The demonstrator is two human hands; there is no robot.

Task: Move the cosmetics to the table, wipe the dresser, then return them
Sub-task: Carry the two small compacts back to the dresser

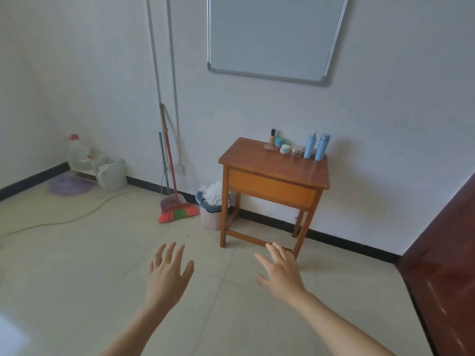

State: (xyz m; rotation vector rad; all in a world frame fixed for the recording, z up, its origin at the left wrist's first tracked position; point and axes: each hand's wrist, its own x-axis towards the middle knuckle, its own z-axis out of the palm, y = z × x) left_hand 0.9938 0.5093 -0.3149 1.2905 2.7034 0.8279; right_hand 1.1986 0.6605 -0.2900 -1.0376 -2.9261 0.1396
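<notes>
A small wooden dresser [259, 165] stands against the far wall. Along its back edge stand the cosmetics: a foundation bottle with a black cap [272, 136], a teal jar [279, 141], a white jar [284, 149], a pink jar [296, 151] and two tall blue bottles [310, 145] [321, 146]. My left hand [168, 272] and my right hand [281, 272] are stretched out in front of me over the floor, fingers spread, holding nothing, well short of the dresser.
A dark red-brown table [442, 268] runs along the right edge. A bin [209, 209] full of white paper sits left of the dresser, beside a red broom [177, 209]. A cable [64, 219] trails over the tiled floor. A whiteboard [272, 37] hangs above.
</notes>
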